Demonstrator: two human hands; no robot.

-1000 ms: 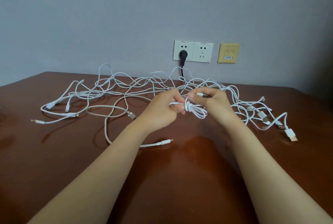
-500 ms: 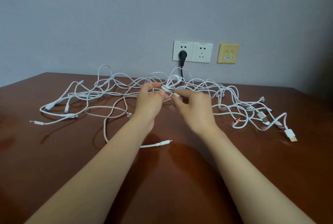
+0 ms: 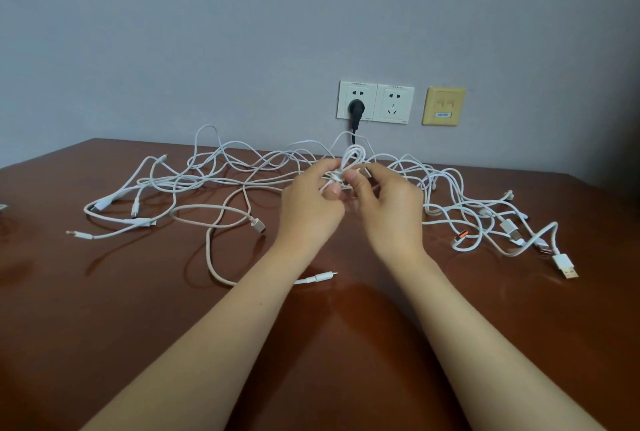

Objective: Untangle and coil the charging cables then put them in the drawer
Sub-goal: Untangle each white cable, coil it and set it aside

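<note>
the left hand (image 3: pixel 311 208) and the right hand (image 3: pixel 391 212) meet above the glossy reddish-brown wooden table (image 3: pixel 104 326). each pinches, with thumb and curled fingertips, the same small looped bundle of thin white cable (image 3: pixel 353 157). the loops stand up just beyond the fingertips, on the far side. this is probably so the wraps stay gathered while a loose end is wound or tucked round them; held from both sides, the bundle cannot spring open. the tangled white charging cables (image 3: pixel 180 182) sprawl over the far half of the table, left and right of the hands, and some strands run behind them. a pale beige braided cable (image 3: pixel 208 250) loops near the left forearm. no drawer is in view.
</note>
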